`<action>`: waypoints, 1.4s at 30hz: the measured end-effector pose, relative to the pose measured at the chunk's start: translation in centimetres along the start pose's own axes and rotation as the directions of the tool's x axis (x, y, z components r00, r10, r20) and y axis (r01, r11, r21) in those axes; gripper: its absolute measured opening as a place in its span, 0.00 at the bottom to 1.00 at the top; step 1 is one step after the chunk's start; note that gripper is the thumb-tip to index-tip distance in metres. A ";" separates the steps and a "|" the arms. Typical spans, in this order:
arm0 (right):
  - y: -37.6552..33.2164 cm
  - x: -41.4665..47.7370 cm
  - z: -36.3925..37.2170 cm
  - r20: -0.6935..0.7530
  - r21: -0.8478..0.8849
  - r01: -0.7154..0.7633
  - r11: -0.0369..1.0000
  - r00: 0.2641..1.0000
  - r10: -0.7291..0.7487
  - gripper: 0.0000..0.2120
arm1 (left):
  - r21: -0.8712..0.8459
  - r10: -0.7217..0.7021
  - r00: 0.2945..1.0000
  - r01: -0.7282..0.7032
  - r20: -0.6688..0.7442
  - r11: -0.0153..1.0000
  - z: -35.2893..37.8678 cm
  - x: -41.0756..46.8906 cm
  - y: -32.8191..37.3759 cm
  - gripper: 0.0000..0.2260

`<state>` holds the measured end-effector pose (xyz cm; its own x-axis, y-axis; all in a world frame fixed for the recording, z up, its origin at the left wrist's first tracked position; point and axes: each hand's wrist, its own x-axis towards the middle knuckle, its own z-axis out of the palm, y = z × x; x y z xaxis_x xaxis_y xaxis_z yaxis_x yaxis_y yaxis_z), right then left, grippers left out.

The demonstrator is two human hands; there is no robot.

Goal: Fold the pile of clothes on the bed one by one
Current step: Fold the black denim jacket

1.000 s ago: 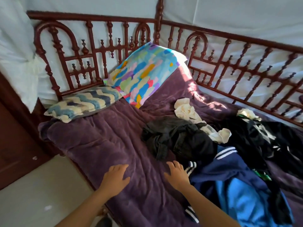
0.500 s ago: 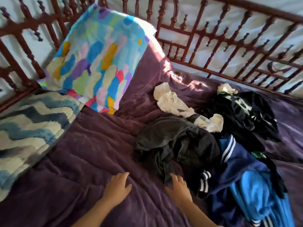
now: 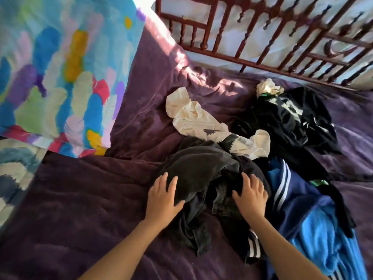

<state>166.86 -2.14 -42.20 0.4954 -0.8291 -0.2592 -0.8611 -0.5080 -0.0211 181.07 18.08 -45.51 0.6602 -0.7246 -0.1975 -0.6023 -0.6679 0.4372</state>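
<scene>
Head view: left hand (image 3: 163, 197), right hand (image 3: 251, 196) rest straight fingers (image 3: 163, 181) on dark garment (image 3: 201, 170); blue jacket (image 3: 302, 209) beside.

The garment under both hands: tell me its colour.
Dark charcoal grey garment, plain, no pattern visible; seen in the head view.

You see the bed (image 3: 84, 199) under a purple quilt, sunlight (image 3: 181, 55) falling by its dark red spindle railing (image 3: 262, 67), a white surface behind and a bright pillow (image 3: 60, 77) at left.

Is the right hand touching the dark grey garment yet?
Touching. The head view shows the right hand lying flat on the dark grey garment, fingers spread on its folds with no gap visible.
</scene>
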 end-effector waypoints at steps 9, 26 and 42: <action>1.7 4.6 2.7 0.258 0.024 0.098 0.995 0.961 -0.101 0.40 | 0.074 -0.049 0.998 0.047 0.030 0.996 3.4 4.8 0.9 0.24; 6.2 -6.1 -1.7 -0.010 0.263 -0.098 0.960 0.995 0.104 0.15 | -0.220 -0.116 0.993 0.108 -0.023 0.970 -4.1 -9.8 0.5 0.12; -2.8 -15.8 -12.3 -0.314 0.628 0.367 0.687 0.926 -0.209 0.12 | -0.300 -0.015 0.677 -0.306 -0.736 0.903 -29.0 -20.6 3.0 0.06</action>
<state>162.88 9.53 -26.12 0.6743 -0.7354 0.0670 -0.4812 -0.5064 -0.7156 178.67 35.92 -14.73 0.7863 -0.3554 0.5054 -0.6115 -0.3307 0.7188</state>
